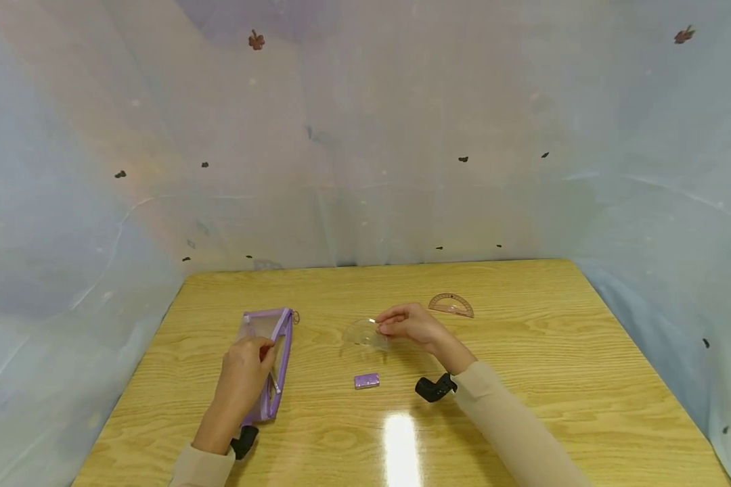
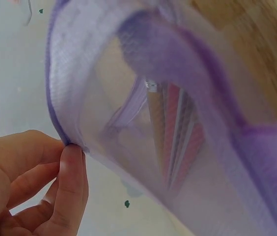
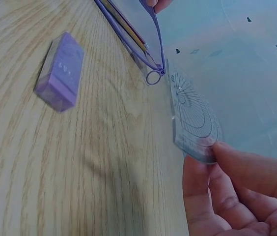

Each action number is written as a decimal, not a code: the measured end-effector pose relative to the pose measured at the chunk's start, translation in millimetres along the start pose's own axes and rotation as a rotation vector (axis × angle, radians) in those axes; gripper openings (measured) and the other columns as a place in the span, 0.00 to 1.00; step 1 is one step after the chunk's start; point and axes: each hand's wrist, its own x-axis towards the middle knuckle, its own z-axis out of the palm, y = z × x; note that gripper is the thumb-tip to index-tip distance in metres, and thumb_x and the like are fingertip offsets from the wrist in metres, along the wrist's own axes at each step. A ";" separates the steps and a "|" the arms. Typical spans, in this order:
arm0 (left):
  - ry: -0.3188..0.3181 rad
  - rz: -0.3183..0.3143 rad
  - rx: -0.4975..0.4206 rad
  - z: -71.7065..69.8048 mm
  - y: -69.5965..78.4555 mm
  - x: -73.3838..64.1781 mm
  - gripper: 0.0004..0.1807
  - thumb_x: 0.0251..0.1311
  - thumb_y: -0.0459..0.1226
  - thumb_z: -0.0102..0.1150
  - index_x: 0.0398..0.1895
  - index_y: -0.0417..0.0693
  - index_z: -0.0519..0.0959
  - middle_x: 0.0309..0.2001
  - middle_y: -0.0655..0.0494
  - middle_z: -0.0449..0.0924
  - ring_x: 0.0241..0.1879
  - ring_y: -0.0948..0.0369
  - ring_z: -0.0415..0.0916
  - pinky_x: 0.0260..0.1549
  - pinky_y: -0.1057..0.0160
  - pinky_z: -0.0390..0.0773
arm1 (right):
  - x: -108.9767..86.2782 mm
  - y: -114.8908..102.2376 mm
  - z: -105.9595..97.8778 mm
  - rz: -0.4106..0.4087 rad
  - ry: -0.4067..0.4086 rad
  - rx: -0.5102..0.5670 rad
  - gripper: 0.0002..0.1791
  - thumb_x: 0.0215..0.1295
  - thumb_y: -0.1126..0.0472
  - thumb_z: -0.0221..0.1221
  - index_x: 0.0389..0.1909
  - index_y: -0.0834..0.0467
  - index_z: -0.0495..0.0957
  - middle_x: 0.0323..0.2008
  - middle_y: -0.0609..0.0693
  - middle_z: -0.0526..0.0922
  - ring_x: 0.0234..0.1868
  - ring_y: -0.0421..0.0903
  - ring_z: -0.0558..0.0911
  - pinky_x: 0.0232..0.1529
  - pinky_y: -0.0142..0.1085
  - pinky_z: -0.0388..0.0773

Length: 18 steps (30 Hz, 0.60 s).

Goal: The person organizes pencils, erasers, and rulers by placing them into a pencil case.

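My left hand pinches the edge of a see-through pencil case with purple trim, holding its mouth apart. Inside it, several pencils show in the left wrist view. Between the thumb and fingers of my right hand is a clear protractor, gripped at one end and raised above the table. Its other end points left toward the pencil case. A purple eraser lies on the table between the two hands.
A second, reddish protractor lies flat behind my right hand. The wooden table meets a pale hanging cloth at its back and sides. A ring hangs at the pencil case's zipper end.
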 end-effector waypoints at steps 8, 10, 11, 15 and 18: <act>-0.002 0.006 0.004 -0.8 0.5 -2.0 0.05 0.57 0.25 0.66 0.36 0.29 0.84 0.30 0.42 0.81 0.27 0.53 0.80 0.23 0.59 0.80 | 9.6 -0.5 10.2 0.007 0.002 0.042 0.17 0.68 0.77 0.56 0.55 0.81 0.71 0.36 0.53 0.85 0.39 0.42 0.85 0.44 0.36 0.82; 0.001 0.006 0.006 0.0 0.5 -2.1 0.05 0.57 0.25 0.67 0.36 0.29 0.85 0.30 0.42 0.82 0.27 0.53 0.80 0.23 0.59 0.80 | 11.2 -0.7 12.2 0.012 0.004 0.048 0.17 0.68 0.77 0.56 0.55 0.80 0.72 0.36 0.54 0.86 0.38 0.42 0.85 0.45 0.37 0.82; 0.002 0.006 0.006 0.4 0.5 -2.1 0.05 0.57 0.25 0.67 0.36 0.29 0.85 0.30 0.42 0.82 0.27 0.53 0.80 0.23 0.59 0.80 | 12.1 -0.7 13.2 0.009 0.005 0.050 0.17 0.68 0.77 0.56 0.55 0.80 0.72 0.37 0.55 0.86 0.38 0.42 0.85 0.46 0.38 0.82; 0.009 0.003 0.005 1.6 0.5 -2.4 0.05 0.57 0.25 0.67 0.36 0.29 0.85 0.30 0.42 0.82 0.28 0.53 0.80 0.24 0.59 0.80 | 15.4 -0.8 17.9 0.007 0.013 0.060 0.17 0.67 0.77 0.56 0.54 0.81 0.72 0.37 0.56 0.86 0.37 0.42 0.85 0.45 0.39 0.82; 0.010 0.005 0.004 1.7 0.4 -3.1 0.05 0.57 0.25 0.67 0.36 0.29 0.85 0.30 0.42 0.82 0.28 0.53 0.80 0.24 0.59 0.80 | 17.2 -0.9 21.6 0.009 0.017 0.063 0.17 0.67 0.77 0.56 0.55 0.81 0.72 0.39 0.62 0.86 0.38 0.43 0.85 0.47 0.41 0.82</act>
